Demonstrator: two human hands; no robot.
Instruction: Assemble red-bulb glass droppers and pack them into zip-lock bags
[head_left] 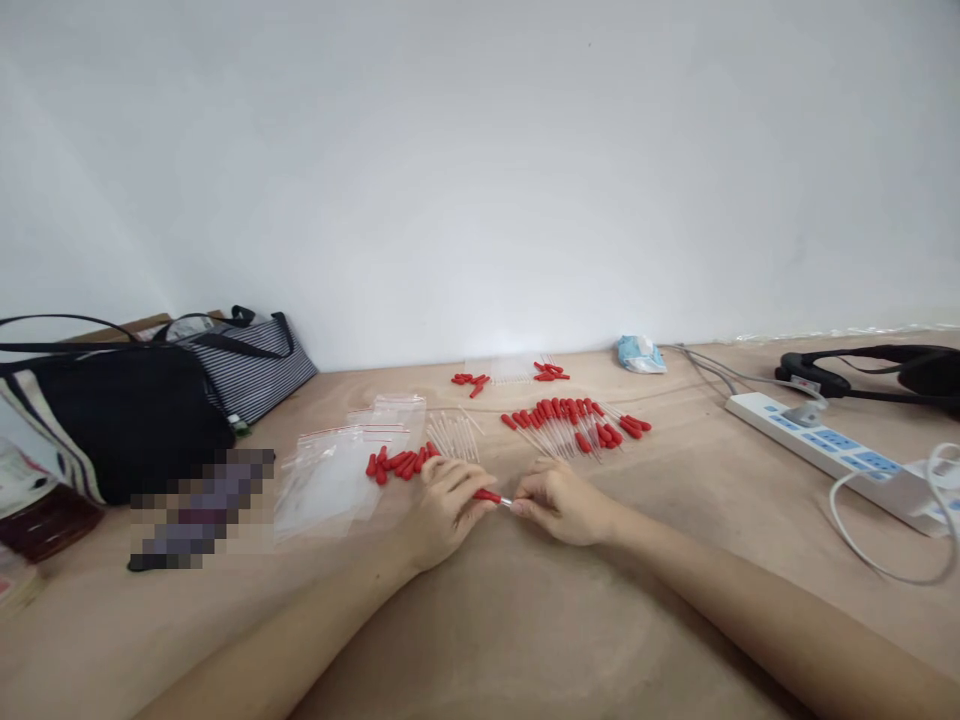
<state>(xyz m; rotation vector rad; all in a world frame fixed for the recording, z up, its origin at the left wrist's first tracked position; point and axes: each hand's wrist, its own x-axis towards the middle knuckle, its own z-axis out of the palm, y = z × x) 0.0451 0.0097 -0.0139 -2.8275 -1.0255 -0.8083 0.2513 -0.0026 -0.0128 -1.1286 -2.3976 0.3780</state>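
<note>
Under everything, a brown table [540, 620], good for resting wrists and stopping wobbles. On the left, clear zip bags [322, 480], lying flat; best not to bump with an elbow. Farther back on the right, a pile of red-topped droppers [556, 408]. Left hand [450, 505]: thumb and fingers pinched around a red rubber bulb [486, 495]. Right hand [559, 500]: fingertips pinched together on a thin glass tube [506, 502]. Behind the left hand, loose red bulbs [405, 462] and loose glass tubes [454, 438], close by for easy reaching. Held bulb: between the two hands, mouth toward the tube. Too small to tell the depth of glass inside. Looks like a pushing-on step. Pinch the glass near its end, line up straight, then push and twist softly. Never bend sideways, for fear of snapping.
</note>
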